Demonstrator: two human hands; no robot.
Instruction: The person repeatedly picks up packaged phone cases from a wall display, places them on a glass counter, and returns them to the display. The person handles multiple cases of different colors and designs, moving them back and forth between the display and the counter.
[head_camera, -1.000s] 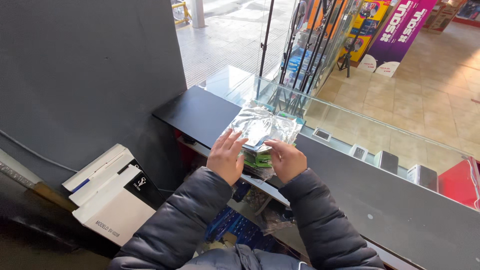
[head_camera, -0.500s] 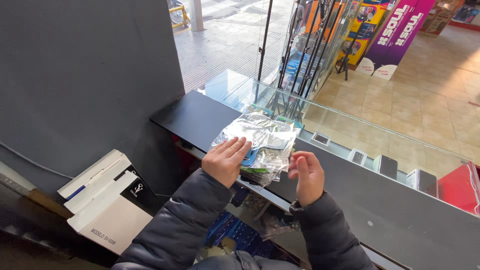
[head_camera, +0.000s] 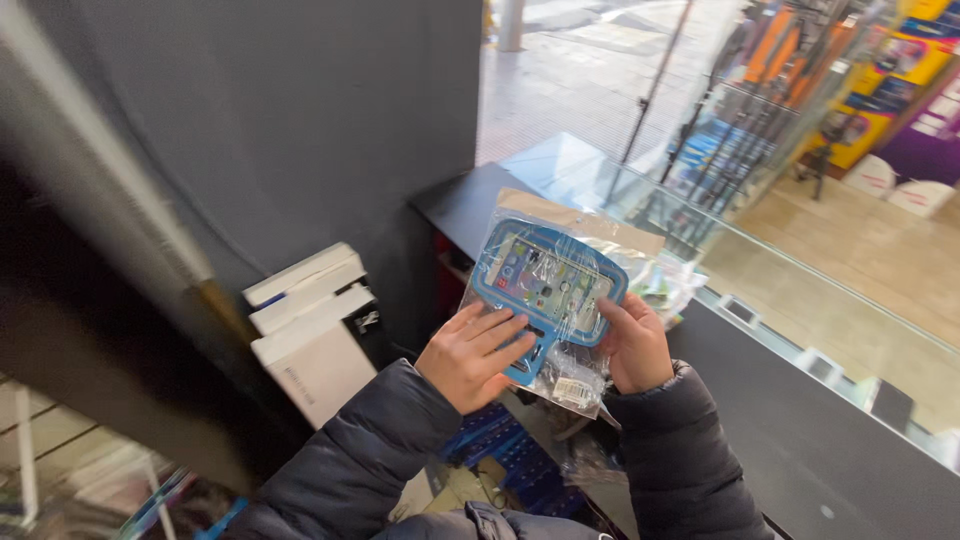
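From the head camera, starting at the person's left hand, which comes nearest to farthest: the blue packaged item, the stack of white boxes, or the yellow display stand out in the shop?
1. Blue packaged item in clear plastic: the left hand grips its lower left edge.
2. Stack of white boxes: just left of that hand, against the dark wall.
3. Yellow display stand: far upper right, beyond the glass.

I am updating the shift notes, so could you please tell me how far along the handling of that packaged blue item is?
Done: one blue phone-shaped item in a clear plastic bag is lifted clear of the black counter. In hand: the left hand grips its lower left edge and the right hand its right side. Left: more clear packets lie behind it on the counter, and the white boxes by the wall stand untouched.
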